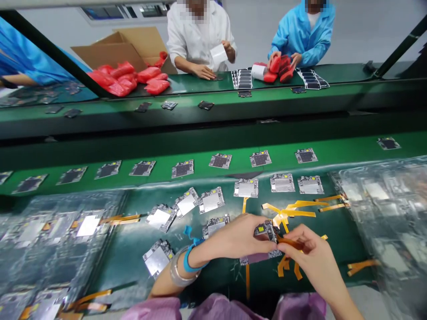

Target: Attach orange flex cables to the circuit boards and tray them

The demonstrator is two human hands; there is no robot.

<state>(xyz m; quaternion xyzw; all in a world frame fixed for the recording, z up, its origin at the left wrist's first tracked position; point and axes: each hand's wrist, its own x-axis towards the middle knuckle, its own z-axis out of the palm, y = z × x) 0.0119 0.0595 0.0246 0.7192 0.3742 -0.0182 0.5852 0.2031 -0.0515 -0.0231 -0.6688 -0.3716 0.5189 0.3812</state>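
My left hand (pixel 238 235), with a blue band and a clear bangle at the wrist, is closed on a small circuit board (pixel 263 229) held just above the green mat. Pinched in my right hand (pixel 308 249) is an orange flex cable (pixel 291 241), its end at the board's right edge. Another board (pixel 256 258) shows partly beneath my left hand. A loose pile of yellow-orange flex cables (pixel 283 213) lies behind my right hand. Silver-faced boards (pixel 212 200) are spread on the mat to the left and behind.
Clear plastic trays with boards stand at the left (pixel 63 240) and right (pixel 393 213). Dark-faced boards (pixel 183 169) line the green belt (pixel 350 149). Across it, people handle parts near red bundles (pixel 120 80) and a cardboard box (pixel 143 44).
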